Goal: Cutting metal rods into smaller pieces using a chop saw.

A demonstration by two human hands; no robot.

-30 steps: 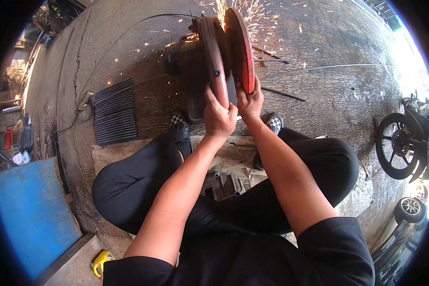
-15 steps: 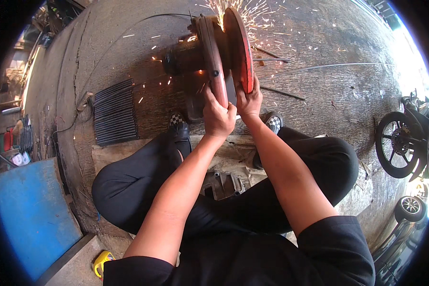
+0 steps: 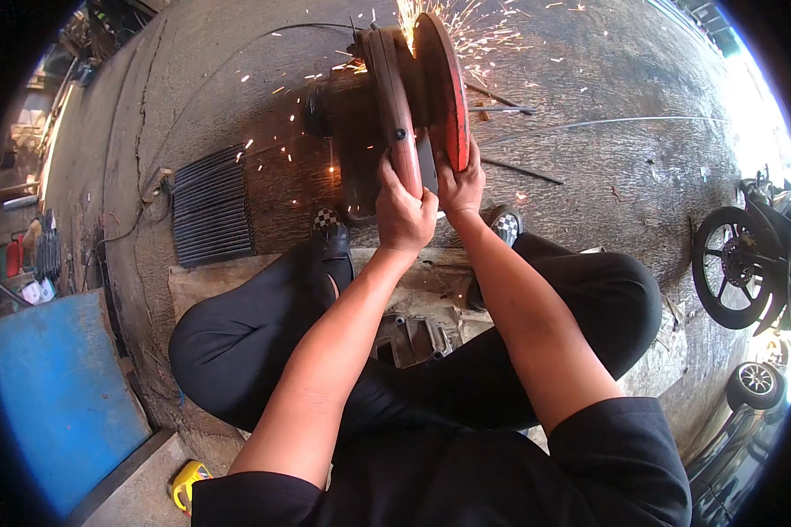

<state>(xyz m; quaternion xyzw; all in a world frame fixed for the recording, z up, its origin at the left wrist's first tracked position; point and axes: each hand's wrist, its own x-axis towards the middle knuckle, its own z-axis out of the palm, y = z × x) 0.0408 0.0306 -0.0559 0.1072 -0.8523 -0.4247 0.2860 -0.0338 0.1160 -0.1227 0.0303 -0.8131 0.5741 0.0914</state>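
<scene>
A cut-off saw [image 3: 394, 105] with a worn red handle and a round red-edged guard [image 3: 454, 114] stands on the floor in front of my feet. My left hand [image 3: 406, 213] is closed around the lower end of the saw's handle. Beside it, my right hand [image 3: 462, 187] grips the guard's near edge, its thumb side close to the left hand. Bright sparks [image 3: 410, 22] spray from the top of the saw, between handle and guard. The saw body hides the place where they start, and whatever is being cut.
To the left lies a row of dark metal rods [image 3: 211, 206]. Loose rods [image 3: 523, 169] rest right of the saw. Between my legs is a metal casting [image 3: 410, 340]. A blue panel [image 3: 66, 395] and yellow tape measure [image 3: 188, 483] are lower left; a motorcycle wheel [image 3: 731, 266] stands right.
The sparks have shifted in pattern, with more flying leftward above the handle. Both hands and the saw stay almost where they were.
</scene>
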